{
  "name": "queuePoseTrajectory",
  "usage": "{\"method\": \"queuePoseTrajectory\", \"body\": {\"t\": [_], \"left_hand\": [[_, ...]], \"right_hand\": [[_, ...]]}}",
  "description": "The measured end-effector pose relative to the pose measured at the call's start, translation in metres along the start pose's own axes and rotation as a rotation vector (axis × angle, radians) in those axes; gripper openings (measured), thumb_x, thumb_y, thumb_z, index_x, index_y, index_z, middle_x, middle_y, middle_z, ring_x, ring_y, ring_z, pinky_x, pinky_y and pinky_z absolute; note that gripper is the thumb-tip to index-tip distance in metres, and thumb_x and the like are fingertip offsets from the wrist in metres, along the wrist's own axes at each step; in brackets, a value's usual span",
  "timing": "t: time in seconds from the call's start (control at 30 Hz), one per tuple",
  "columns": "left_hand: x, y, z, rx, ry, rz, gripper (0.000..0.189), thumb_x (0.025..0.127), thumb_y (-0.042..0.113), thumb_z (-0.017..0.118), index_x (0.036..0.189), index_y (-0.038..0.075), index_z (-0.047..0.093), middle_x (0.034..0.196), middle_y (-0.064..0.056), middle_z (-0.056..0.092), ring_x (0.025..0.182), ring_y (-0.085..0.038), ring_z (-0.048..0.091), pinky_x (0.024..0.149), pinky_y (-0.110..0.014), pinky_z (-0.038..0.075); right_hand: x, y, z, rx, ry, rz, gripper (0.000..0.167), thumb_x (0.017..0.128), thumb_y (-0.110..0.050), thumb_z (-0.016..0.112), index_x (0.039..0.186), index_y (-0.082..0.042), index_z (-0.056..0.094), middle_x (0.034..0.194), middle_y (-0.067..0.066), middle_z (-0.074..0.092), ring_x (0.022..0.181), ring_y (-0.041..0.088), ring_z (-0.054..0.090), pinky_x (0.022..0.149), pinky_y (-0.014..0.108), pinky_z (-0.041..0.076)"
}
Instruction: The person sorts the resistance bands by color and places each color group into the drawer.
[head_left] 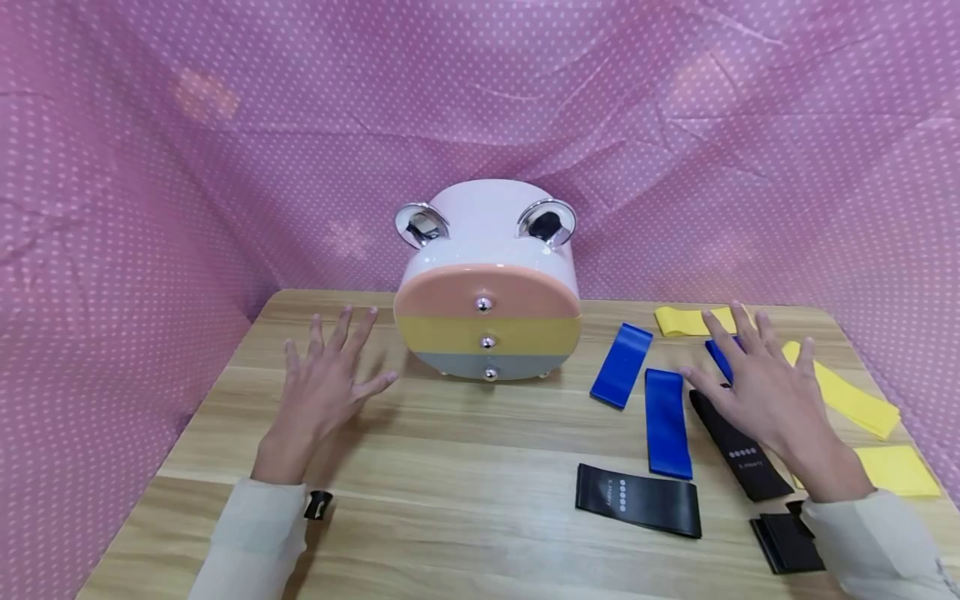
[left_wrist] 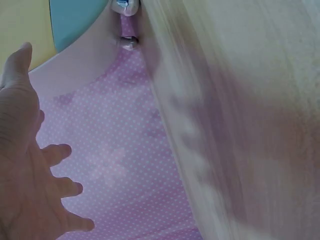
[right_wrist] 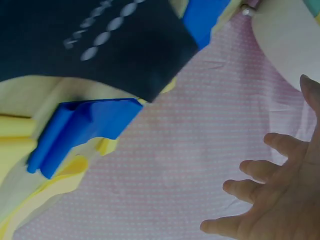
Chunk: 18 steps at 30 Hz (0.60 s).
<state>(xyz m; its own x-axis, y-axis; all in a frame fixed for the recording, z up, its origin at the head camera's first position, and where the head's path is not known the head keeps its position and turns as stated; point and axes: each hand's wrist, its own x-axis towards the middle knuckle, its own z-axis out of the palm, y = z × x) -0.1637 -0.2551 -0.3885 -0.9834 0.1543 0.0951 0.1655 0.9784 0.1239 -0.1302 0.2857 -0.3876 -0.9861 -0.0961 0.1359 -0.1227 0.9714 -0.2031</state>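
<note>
My left hand (head_left: 322,387) is held with fingers spread over the table, left of a white drawer box (head_left: 491,217); it holds nothing. On the right, my right hand (head_left: 768,396) hovers, fingers also spread and holding nothing, above flat loop exercise bands. Beneath and beside it lie a black band (head_left: 738,450) with pale print, a yellow band (head_left: 855,396) and a blue band (right_wrist: 85,132) that the hand partly hides in the head view. The box has pink, yellow and grey-blue drawers (head_left: 450,333) with silver knobs, all closed.
Two more blue bands (head_left: 666,423) and a black band (head_left: 637,500) lie right of centre. Another yellow band (head_left: 682,322) is near the back edge, and folded black bands (head_left: 787,543) sit by the right sleeve. Pink dotted cloth (head_left: 337,167) surrounds the wooden table (head_left: 450,500).
</note>
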Motion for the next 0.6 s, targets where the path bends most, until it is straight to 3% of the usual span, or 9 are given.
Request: {"method": "queuePoseTrajectory", "body": {"t": [0.4, 0.47, 0.5, 0.53, 0.6], "left_hand": [[0.0, 0.012, -0.015, -0.128, 0.127, 0.05, 0.093, 0.098, 0.056, 0.064, 0.169, 0.036, 0.009, 0.174, -0.01, 0.025, 0.159, -0.05, 0.019, 0.121, -0.083, 0.013], [0.001, 0.014, -0.018, -0.168, 0.14, 0.061, 0.093, 0.099, 0.053, 0.065, 0.169, 0.037, 0.006, 0.173, -0.01, 0.027, 0.158, -0.05, 0.022, 0.122, -0.08, 0.017], [0.001, 0.015, -0.02, -0.19, 0.144, 0.065, 0.093, 0.099, 0.052, 0.066, 0.169, 0.037, 0.006, 0.173, -0.01, 0.028, 0.157, -0.05, 0.025, 0.122, -0.08, 0.019], [0.002, 0.016, -0.022, -0.21, 0.147, 0.071, 0.093, 0.1, 0.051, 0.066, 0.169, 0.037, 0.004, 0.173, -0.011, 0.028, 0.156, -0.051, 0.027, 0.121, -0.08, 0.022], [0.005, 0.019, -0.025, -0.257, 0.154, 0.09, 0.093, 0.101, 0.048, 0.066, 0.169, 0.037, 0.004, 0.173, -0.011, 0.028, 0.156, -0.049, 0.029, 0.121, -0.079, 0.025]], "right_hand": [[-0.005, -0.042, -0.022, 0.022, 0.164, -0.126, 0.08, 0.1, -0.058, 0.061, 0.163, -0.013, 0.039, 0.161, 0.029, 0.043, 0.148, 0.051, 0.04, 0.118, 0.079, 0.027], [-0.006, -0.05, -0.025, 0.024, 0.217, -0.163, 0.079, 0.098, -0.054, 0.065, 0.161, -0.012, 0.043, 0.157, 0.027, 0.049, 0.143, 0.05, 0.047, 0.104, 0.071, 0.049], [-0.006, -0.054, -0.026, 0.023, 0.241, -0.178, 0.079, 0.096, -0.053, 0.068, 0.16, -0.012, 0.045, 0.156, 0.026, 0.051, 0.139, 0.051, 0.05, 0.089, 0.064, 0.058], [-0.006, -0.058, -0.027, 0.023, 0.266, -0.194, 0.079, 0.095, -0.052, 0.07, 0.159, -0.012, 0.047, 0.154, 0.026, 0.053, 0.136, 0.05, 0.053, 0.072, 0.055, 0.061], [-0.006, -0.067, -0.029, 0.025, 0.313, -0.231, 0.078, 0.092, -0.05, 0.073, 0.156, -0.012, 0.05, 0.151, 0.025, 0.057, 0.13, 0.05, 0.059, 0.045, 0.039, 0.049]]}}
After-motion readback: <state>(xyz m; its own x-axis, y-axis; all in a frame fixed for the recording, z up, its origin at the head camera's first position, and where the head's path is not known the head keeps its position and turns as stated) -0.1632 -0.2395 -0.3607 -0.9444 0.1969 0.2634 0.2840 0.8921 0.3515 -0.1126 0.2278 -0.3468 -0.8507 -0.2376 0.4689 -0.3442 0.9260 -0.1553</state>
